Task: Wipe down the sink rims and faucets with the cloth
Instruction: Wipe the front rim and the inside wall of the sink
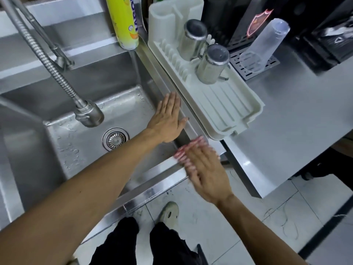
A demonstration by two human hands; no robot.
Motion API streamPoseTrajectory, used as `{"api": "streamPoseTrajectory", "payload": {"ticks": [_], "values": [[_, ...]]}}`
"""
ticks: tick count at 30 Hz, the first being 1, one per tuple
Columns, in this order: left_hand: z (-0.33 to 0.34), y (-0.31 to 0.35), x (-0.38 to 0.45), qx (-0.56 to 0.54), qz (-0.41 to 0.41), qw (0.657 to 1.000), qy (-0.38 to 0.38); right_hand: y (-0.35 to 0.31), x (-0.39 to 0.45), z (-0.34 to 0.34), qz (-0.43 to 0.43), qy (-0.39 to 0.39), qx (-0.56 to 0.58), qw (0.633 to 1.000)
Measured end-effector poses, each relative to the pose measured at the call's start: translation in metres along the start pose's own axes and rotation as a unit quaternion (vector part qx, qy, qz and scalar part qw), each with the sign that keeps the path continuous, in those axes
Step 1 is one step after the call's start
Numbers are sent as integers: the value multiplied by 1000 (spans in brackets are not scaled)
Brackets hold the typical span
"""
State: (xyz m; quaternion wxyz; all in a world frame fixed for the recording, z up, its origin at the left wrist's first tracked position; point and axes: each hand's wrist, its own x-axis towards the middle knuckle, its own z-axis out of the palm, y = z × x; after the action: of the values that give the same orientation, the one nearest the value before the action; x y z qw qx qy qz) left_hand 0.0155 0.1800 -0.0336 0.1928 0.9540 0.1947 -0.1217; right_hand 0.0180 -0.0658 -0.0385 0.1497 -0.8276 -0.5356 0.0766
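left hand (pixel 168 119): flat, fingers straight on right sink rim (pixel 188 129) | right hand (pixel 204 169): blurred, fingers straight, pressing pink cloth (pixel 188 148) at rim corner | cloth: judged soft, light, limp; best pressed under palm

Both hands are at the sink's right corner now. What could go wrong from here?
The right hand presses the cloth at the rim corner, so it may slip off the edge. The drying rack sits right beside the rim, so a wide wipe could nudge it and tip the steel cups.
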Motion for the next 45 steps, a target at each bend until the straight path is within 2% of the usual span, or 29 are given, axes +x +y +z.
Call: {"api": "streamPoseTrajectory", "payload": {"ticks": [2,4,8,10,12,13,17,19,25,27,29,31,34,36,38,39,41,42,45], "values": [[-5,-2,-5,5,7,999,-31,4,2,1,83,42,6,996],[-8,-7,-13,24,27,998,-58,-23,-3,16,93,58,18,994],[-14,-13,-22,51,51,994,-79,-121,-14,52,-44,24,52,997],[-21,-10,-22,53,51,994,-86,-142,-16,61,-120,-8,55,991],[-24,-6,-21,54,48,993,-92,-122,-10,55,-166,0,48,985],[-24,-6,-21,56,45,993,-91,-101,-6,46,-161,11,42,986],[-6,0,-27,70,52,994,-65,5,7,-2,-20,26,-8,999],[9,8,-35,75,74,994,-41,26,4,-9,-6,5,-35,999],[32,13,-66,13,103,995,-3,43,-9,-12,-23,-15,-14,1000],[42,15,-94,7,110,994,-10,41,-9,-12,9,-9,-7,1000],[54,13,-131,2,88,996,-7,24,-8,-7,40,-2,5,999],[64,2,-172,17,65,998,8,2,-4,-1,8,-5,19,1000],[70,-15,-224,35,41,998,42,-20,25,-7,-78,-72,25,994],[67,-19,-241,7,9,998,63,-38,65,-12,-21,-180,8,983],[60,-19,-243,-68,-57,991,99,-67,108,-13,81,-330,-41,940],[58,-21,-241,-105,-115,982,109,-83,124,-7,96,-399,-56,910],[48,-32,-233,-125,-224,964,69,-121,139,7,58,-489,-56,869],[42,-40,-231,-126,-263,956,18,-139,139,13,31,-513,-47,856],[35,-73,-231,-184,-299,927,-131,-155,138,19,-9,-561,-28,827]]}}
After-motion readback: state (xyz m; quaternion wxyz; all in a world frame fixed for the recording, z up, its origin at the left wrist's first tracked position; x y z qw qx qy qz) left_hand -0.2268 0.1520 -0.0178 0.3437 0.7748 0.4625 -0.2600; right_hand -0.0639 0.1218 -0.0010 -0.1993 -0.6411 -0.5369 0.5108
